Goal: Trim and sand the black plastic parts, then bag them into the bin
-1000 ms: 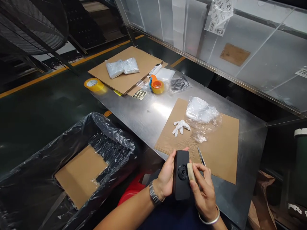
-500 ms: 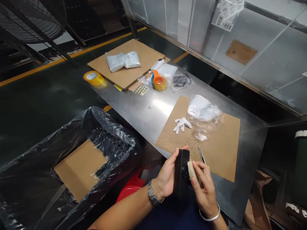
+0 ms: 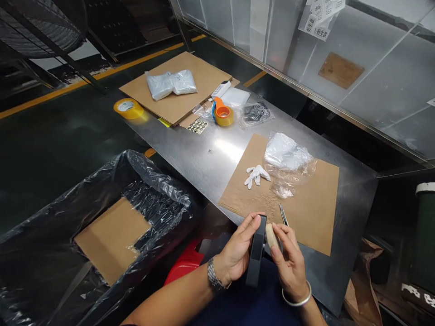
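A black box-like device (image 3: 257,253) is held near the table's front edge by my left hand (image 3: 239,249), its fingers closed round the upper end. My right hand (image 3: 290,260) pinches a beige block (image 3: 272,237) just right of the device; whether the two touch is unclear. Beyond my right hand, a box cutter (image 3: 283,214) lies on a flat brown cardboard sheet (image 3: 316,208). A white glove (image 3: 257,175) and a crumpled clear plastic bag with white material (image 3: 287,151) rest on the same sheet.
On the metal table (image 3: 190,149) lie stacked cardboard (image 3: 200,72) with two plastic packets, an orange tape dispenser (image 3: 223,113), yellow tape (image 3: 128,108) and a sticker sheet (image 3: 197,126). A black-lined bin (image 3: 163,181) holds cardboard at left, beside a red stool (image 3: 185,261).
My left hand has turned the black device, so its narrow side now shows and its round part is mostly hidden. The view has shifted slightly.
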{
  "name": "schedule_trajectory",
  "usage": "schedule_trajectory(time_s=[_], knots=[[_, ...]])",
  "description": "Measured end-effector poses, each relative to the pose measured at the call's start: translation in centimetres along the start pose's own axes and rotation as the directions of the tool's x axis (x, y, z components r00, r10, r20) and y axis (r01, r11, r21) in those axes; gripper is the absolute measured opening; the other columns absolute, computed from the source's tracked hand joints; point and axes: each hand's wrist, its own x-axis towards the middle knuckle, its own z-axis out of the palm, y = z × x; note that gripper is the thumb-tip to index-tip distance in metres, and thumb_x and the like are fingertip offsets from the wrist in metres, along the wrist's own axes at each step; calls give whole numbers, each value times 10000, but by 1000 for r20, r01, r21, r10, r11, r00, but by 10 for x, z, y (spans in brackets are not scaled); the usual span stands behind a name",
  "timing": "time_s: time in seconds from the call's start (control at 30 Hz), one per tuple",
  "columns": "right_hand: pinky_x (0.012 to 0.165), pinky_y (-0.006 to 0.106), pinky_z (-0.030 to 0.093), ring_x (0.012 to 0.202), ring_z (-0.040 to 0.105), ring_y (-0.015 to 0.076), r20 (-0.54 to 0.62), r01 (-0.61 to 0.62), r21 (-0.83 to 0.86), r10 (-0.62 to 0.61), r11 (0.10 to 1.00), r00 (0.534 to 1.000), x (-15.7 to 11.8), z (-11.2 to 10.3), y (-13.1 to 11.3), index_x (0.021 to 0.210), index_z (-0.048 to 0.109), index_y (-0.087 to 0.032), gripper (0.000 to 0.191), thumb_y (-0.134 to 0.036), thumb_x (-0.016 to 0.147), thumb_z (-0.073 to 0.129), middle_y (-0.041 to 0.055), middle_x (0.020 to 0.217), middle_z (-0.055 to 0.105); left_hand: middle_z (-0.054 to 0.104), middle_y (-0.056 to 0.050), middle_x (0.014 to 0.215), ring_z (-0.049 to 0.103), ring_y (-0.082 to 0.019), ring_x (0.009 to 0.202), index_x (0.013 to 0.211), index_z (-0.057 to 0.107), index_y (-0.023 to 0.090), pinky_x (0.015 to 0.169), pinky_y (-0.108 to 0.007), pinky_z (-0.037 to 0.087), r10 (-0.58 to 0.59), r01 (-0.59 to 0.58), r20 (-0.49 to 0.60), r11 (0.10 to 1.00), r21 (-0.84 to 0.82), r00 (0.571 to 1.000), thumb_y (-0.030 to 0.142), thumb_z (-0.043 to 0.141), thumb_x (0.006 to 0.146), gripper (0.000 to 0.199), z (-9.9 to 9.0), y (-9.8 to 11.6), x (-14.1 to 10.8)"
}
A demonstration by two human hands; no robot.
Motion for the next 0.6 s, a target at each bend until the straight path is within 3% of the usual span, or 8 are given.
schedule_trajectory(time_s=[0.2, 0.3, 0.4, 0.47, 0.53, 0.6], knots=[[900, 403, 399, 1082, 441, 216, -27, 24, 7, -24, 1000, 999, 3, -3, -1, 1302, 422, -268, 425, -190, 884, 445, 85, 1148, 426, 602, 20, 700, 547, -79, 546, 1001, 528, 200, 563, -203, 448, 36, -39, 30, 996, 76, 999, 381, 665, 735, 350, 2, -1, -2], [887, 429, 394, 1075, 422, 230, 4, 108, -66, -108, 992, 994, 5, -6, -6, 1334, 384, -250, 488, -142, 864, 452, 99, 1154, 405, 594, 20, 703, 558, -91, 597, 996, 518, 204, 579, -202, 445, 66, -69, 31, 993, 100, 997, 387, 683, 714, 375, 2, -3, -1], [879, 456, 379, 1059, 397, 243, 167, 263, -128, -241, 956, 956, 5, -12, -20, 1364, 344, -204, 559, -78, 830, 453, 121, 1153, 383, 556, 39, 682, 543, -82, 594, 956, 522, 204, 567, -186, 432, 116, -114, -11, 987, 115, 993, 395, 692, 699, 363, 0, -3, 2], [861, 453, 382, 1028, 396, 244, 323, 350, -104, -301, 931, 897, 4, -17, -31, 1369, 332, -172, 582, -63, 812, 459, 128, 1132, 383, 536, 48, 677, 516, -66, 552, 947, 520, 203, 526, -174, 413, 144, -137, -50, 982, 131, 988, 401, 685, 702, 355, -2, -2, 4], [821, 422, 404, 977, 412, 232, 444, 386, -19, -338, 922, 830, 2, -22, -38, 1364, 335, -166, 566, -96, 818, 466, 121, 1091, 400, 533, 47, 683, 499, -61, 524, 964, 512, 207, 479, -169, 392, 160, -148, -70, 978, 149, 985, 404, 668, 718, 352, -4, 0, 5], [790, 387, 420, 941, 432, 220, 487, 340, 86, -338, 936, 806, -2, -28, -39, 1357, 341, -181, 517, -187, 853, 456, 107, 1054, 424, 533, 45, 683, 490, -64, 507, 988, 501, 215, 450, -172, 383, 168, -155, -67, 974, 163, 984, 406, 647, 737, 348, -3, 2, 5]])
